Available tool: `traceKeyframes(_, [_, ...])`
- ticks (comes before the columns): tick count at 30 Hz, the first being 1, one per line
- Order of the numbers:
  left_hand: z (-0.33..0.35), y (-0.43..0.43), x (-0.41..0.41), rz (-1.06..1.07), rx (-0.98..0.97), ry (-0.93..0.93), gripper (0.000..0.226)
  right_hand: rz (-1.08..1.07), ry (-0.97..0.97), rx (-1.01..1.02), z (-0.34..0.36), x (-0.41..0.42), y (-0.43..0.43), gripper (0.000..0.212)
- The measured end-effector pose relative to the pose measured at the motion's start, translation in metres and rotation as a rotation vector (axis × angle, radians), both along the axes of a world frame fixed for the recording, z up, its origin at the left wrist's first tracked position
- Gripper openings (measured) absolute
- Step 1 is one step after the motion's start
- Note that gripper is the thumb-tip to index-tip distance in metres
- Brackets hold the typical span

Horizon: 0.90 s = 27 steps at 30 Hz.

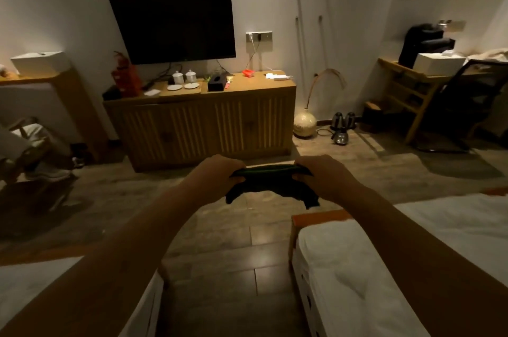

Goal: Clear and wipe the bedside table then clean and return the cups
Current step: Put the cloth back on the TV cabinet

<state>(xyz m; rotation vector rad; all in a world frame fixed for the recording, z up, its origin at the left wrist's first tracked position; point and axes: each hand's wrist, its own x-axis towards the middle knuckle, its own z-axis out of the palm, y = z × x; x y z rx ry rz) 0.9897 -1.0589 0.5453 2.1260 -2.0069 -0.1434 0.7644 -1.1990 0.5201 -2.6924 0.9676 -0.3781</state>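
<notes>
A dark cloth (270, 186) with a green edge is stretched between both hands at chest height, over the floor between two beds. My left hand (217, 175) grips its left end and my right hand (325, 175) grips its right end. Two white lidded cups (184, 76) stand far ahead on the wooden cabinet (209, 122) under the TV, with two white saucers (182, 86) in front of them. The bedside table is not in view.
A white bed (384, 268) lies at the right and another bed (35, 287) at the lower left. On the cabinet sit a black tissue box (217, 83) and a red extinguisher (125, 76). Kettles (342, 125) and a round vase (303, 123) stand on the floor.
</notes>
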Motion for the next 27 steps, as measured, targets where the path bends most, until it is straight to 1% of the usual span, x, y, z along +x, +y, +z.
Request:
traceKeyframes(3, [0.000,-0.066,0.027,0.037,-0.002,0.044,0.011,0.007,0.021,0.003,0.003,0.031,-0.075,0.015])
traceKeyframes(8, [0.007,-0.167,0.087,0.098,0.006,0.058,0.012,0.059,0.052,0.026,0.017,0.097,-0.185,0.012])
traceKeyframes(11, [0.004,-0.225,0.134,0.123,0.026,0.054,0.016,0.073,0.072,0.022,0.014,0.145,-0.247,0.012])
traceKeyframes(14, [-0.006,-0.286,0.183,0.143,0.063,0.042,0.019,0.091,0.103,0.019,0.006,0.193,-0.307,0.007])
traceKeyframes(16, [-0.014,-0.332,0.220,0.149,0.080,0.038,0.019,0.095,0.115,0.030,0.002,0.230,-0.349,0.010])
traceKeyframes(19, [-0.023,-0.398,0.279,0.154,0.106,0.068,0.019,0.091,0.101,0.053,-0.002,0.288,-0.412,0.014])
traceKeyframes(23, [-0.023,-0.496,0.361,0.149,0.156,0.091,0.016,0.041,0.076,0.113,-0.004,0.364,-0.504,0.005])
traceKeyframes(27, [-0.013,-0.589,0.421,0.129,0.156,0.120,0.019,-0.010,0.018,0.135,-0.004,0.420,-0.590,0.009])
